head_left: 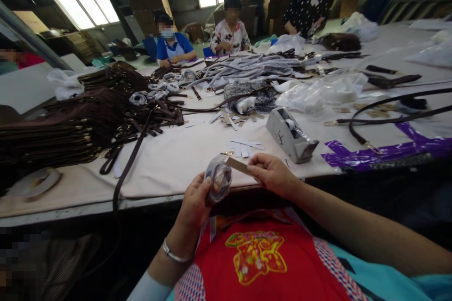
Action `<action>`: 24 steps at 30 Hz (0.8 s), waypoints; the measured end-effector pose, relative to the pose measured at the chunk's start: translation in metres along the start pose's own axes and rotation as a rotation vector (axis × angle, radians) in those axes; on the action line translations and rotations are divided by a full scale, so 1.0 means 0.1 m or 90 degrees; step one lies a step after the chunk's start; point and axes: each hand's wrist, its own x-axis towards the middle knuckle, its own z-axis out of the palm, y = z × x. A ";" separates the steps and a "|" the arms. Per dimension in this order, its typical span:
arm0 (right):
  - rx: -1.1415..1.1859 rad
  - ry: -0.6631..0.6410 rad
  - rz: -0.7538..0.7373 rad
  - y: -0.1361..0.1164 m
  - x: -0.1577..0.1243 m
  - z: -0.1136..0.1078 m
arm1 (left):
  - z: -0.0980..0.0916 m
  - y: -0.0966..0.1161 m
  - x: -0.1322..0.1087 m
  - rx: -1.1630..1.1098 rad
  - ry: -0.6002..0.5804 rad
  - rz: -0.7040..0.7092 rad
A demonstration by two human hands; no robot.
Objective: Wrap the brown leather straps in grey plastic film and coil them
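My left hand (196,198) is closed round a coiled strap (219,179) in a greyish wrapping, held up just over the table's front edge. A gold-coloured metal clasp (229,154) shows at the top of the coil. Between the thumb and fingers of my right hand (270,171) is a narrow brown paper strip (238,166), its far end at the coil. Beyond my hands lie several white paper strips (243,146) and a grey tape dispenser (292,135).
Stacked brown leather pieces (63,127) and a tape roll (35,182) are at left. Wrapped straps (247,68) heap mid-table. Clear plastic bags (321,91), loose brown straps (399,117) and purple tape (388,150) lie right. Several people are across the table.
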 end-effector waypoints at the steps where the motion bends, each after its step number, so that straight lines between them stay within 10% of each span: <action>1: 0.051 -0.015 0.041 -0.01 -0.12 0.06 | 0.03 0.00 0.03 -0.010 -0.002 0.001; 8: 0.151 0.037 0.172 0.01 -0.25 0.26 | 0.24 -0.11 0.09 0.005 -0.036 -0.006; 15: 0.176 0.043 0.113 0.11 -0.17 0.36 | 0.33 -0.21 0.03 0.023 -0.073 -0.050; 24: -0.311 -0.056 -0.420 0.18 -0.31 0.06 | 0.16 -0.19 0.07 0.269 -0.082 -0.061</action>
